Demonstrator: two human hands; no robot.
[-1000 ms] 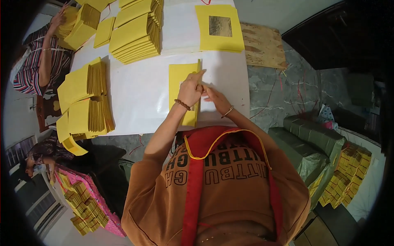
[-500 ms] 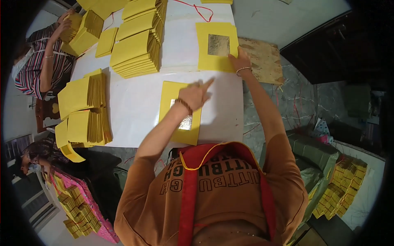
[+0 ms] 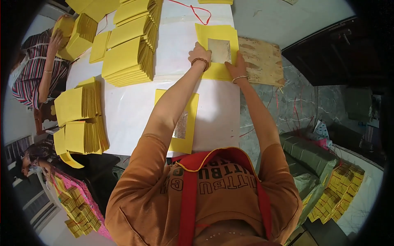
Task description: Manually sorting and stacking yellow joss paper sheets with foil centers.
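The left grip (image 3: 200,53) is at the left edge of the stacked yellow sheets (image 3: 217,74), right of upper centre, its fingers curled; whether it pinches paper cannot be told. The right grip (image 3: 237,65) is at their lower right, thumb over the face and apart from the fingers, which lie along the edge; a firm hold cannot be confirmed.

The sheets look thin and closely layered, so two could come up together, and uneven finger pressure might crease one or scuff its silvery panel (image 3: 219,50). The stack sits at the right edge of the white counter (image 3: 127,106), so a sideways push could send sheets over. At lower centre, a lone yellow sheet (image 3: 180,145) lies beneath the left forearm (image 3: 166,108); a brush of the arm could skew it.
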